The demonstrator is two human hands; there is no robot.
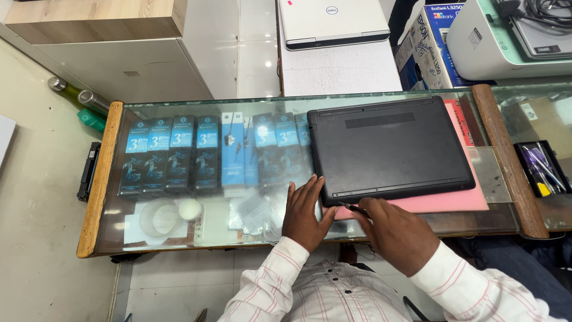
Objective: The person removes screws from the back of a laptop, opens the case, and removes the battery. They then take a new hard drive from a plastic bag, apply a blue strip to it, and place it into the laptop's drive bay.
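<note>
- Two green bottles [74, 95] are lying on the floor at far left, just beyond the counter's wooden end rail [100, 179].
- Boxed cables in blue-and-black packaging [205, 155] are sitting in a row under the glass counter top [179, 119]; a round white dish [159, 217] is lying below them, nearer the person.
- Left hand [305, 211] is resting flat on the glass, fingers extended and close together, holding nothing; fingertips are touching the near-left corner of the laptop.
- Black laptop [387, 149] is lying upside down, base panel facing up, on a pink mat [453, 200] on the counter's right half.
- Right hand [393, 232] is curling around a thin dark screwdriver [353, 208], fingers closed on the handle; its tip is pointing at the laptop's near edge, just beside the left hand. Contact with the panel cannot be told.
- A closed white laptop [333, 22] is sitting on the table behind the counter.
- A black tray of tools [545, 168] is lying at the right, past the right wooden rail [509, 161].
</note>
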